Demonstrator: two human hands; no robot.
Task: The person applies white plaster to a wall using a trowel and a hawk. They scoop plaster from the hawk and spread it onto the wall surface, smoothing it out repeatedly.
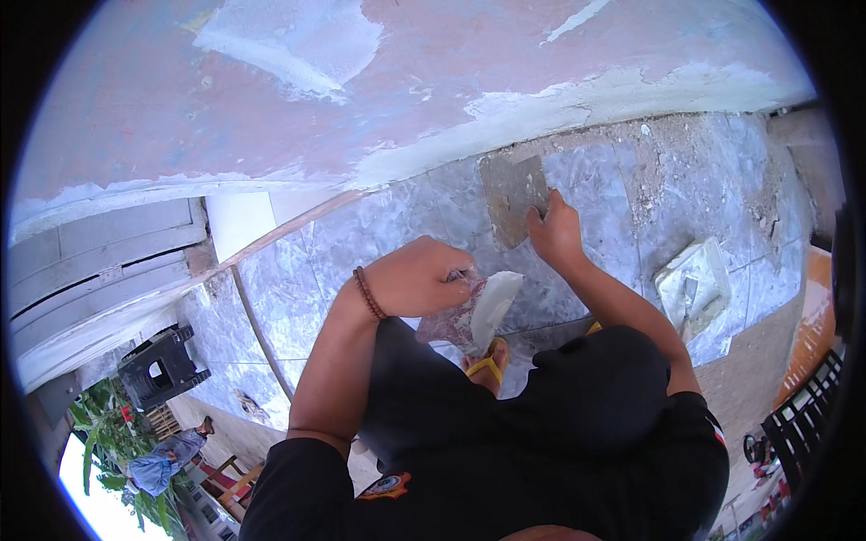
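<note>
My left hand (422, 278) is closed around a broad, putty-smeared scraper (448, 323). Thick white putty (494, 311) lies heaped along the scraper's right side. Further right and ahead, my right hand (557, 230) grips the edge of a flat, rectangular grey metal spreader (514, 200), thumb and fingers on its right side. The spreader appears over the tiled floor, close to the foot of the wall (406, 90). That wall is faded pink, with white filler patches and a white band along its base.
To the right, an open white plastic package (693, 284) lies on the grey tiles (577, 180), a tool resting on it. A black plastic stool (161, 368) is at left. Grit lies along the wall base. A person (167, 458) and plants (108, 424) are at lower left.
</note>
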